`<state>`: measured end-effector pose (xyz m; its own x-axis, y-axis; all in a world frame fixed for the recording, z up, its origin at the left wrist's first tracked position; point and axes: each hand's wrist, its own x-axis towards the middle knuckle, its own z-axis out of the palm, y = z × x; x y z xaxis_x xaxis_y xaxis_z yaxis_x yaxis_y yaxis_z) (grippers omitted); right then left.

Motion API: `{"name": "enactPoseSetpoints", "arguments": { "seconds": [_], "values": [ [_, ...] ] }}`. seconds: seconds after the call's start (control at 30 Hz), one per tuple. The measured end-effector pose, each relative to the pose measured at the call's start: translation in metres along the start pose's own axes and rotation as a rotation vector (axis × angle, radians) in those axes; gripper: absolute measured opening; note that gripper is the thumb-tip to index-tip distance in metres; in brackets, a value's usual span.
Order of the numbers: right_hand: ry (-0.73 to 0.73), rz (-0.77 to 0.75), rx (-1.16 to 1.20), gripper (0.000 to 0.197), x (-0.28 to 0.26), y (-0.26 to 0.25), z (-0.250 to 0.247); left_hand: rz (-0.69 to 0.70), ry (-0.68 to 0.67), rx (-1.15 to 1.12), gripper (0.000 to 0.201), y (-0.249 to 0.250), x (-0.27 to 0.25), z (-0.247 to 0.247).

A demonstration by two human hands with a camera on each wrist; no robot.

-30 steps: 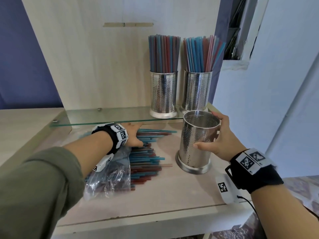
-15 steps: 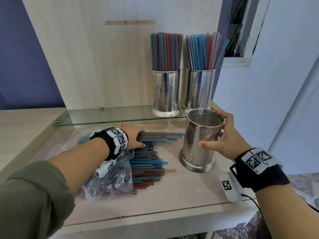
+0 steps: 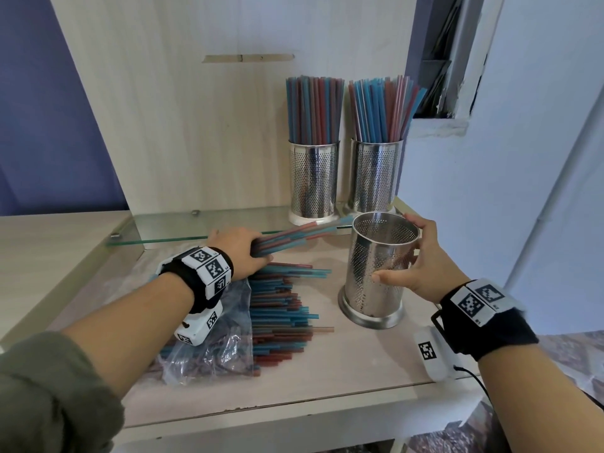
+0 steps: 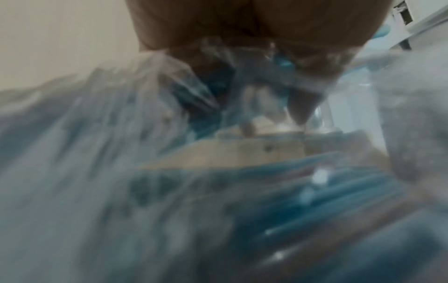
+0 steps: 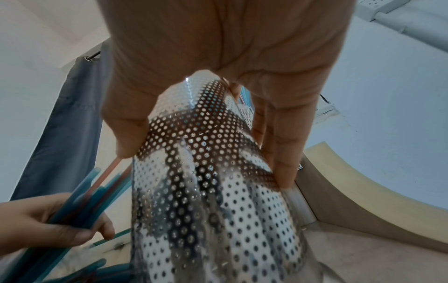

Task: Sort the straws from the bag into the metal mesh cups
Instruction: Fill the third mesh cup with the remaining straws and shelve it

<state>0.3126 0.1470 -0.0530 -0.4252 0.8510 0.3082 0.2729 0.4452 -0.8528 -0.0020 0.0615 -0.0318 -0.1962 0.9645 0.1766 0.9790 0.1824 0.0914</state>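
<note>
My left hand [image 3: 243,253] grips a bundle of blue and red straws [image 3: 294,238], their free ends raised toward the empty mesh cup [image 3: 379,273]. That cup stands on the wooden shelf, and my right hand [image 3: 421,266] holds it by its side, thumb in front and fingers behind the rim. In the right wrist view the fingers [image 5: 281,153] wrap the perforated cup [image 5: 206,172], and the left hand [image 5: 48,226] with its straws shows at lower left. A clear plastic bag [image 3: 212,351] lies under my left wrist with a pile of loose straws [image 3: 281,308] spilling out. The left wrist view is blurred.
Two full mesh cups [image 3: 313,181] [image 3: 376,174] of straws stand on a glass shelf [image 3: 183,227] at the back. A wooden panel rises behind them. A white wall closes the right side. A small white tagged device [image 3: 431,351] lies near the shelf's front right edge.
My left hand has closed on a bundle of straws and lifted it off the pile, ends angling up toward the empty cup. The right hand stays on the cup.
</note>
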Motion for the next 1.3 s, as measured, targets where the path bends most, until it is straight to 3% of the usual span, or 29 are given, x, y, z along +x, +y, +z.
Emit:
{"name": "enactPoseSetpoints", "arguments": {
  "seconds": [0.13, 0.37, 0.47, 0.57, 0.67, 0.8, 0.9, 0.97, 1.07, 1.17, 1.3],
  "values": [
    [-0.001, 0.028, -0.020, 0.107, -0.001, -0.003, -0.001, -0.021, 0.114, -0.032, 0.028, 0.005, -0.002, -0.010],
    [-0.005, 0.058, -0.065, 0.107, -0.002, -0.005, -0.002, 0.032, 0.324, -0.431, 0.014, 0.022, -0.006, -0.042],
    [-0.046, 0.065, -0.092, 0.121, -0.001, -0.009, -0.004, 0.042, 0.411, -0.617, 0.018, 0.022, -0.005, -0.054],
    [-0.030, 0.023, -0.303, 0.142, -0.001, -0.024, -0.005, 0.063, 0.491, -0.716, 0.024, 0.027, -0.009, -0.065],
    [0.115, -0.156, -0.477, 0.125, 0.000, -0.056, 0.004, 0.078, 0.565, -0.769, 0.028, 0.034, -0.013, -0.073],
    [0.074, -0.400, -0.336, 0.099, 0.000, -0.110, 0.020, 0.151, 0.655, -0.851, 0.025, 0.051, -0.025, -0.084],
    [0.055, -0.543, -0.224, 0.086, 0.002, -0.147, 0.029, 0.316, 0.621, -0.951, 0.025, 0.076, -0.040, -0.087],
    [0.025, -0.565, -0.146, 0.080, 0.003, -0.163, 0.031, 0.414, 0.549, -0.993, 0.032, 0.092, -0.047, -0.084],
    [-0.029, -0.638, -0.084, 0.069, 0.004, -0.169, 0.031, 0.508, 0.438, -1.044, 0.005, 0.109, -0.048, -0.077],
    [-0.070, -0.690, -0.078, 0.049, 0.002, -0.157, 0.030, 0.544, 0.380, -1.091, 0.030, 0.120, -0.048, -0.064],
    [-0.120, -0.479, -0.017, 0.023, 0.000, -0.133, 0.036, 0.452, 0.328, -1.223, 0.041, 0.128, -0.047, -0.035]
  ]
}}
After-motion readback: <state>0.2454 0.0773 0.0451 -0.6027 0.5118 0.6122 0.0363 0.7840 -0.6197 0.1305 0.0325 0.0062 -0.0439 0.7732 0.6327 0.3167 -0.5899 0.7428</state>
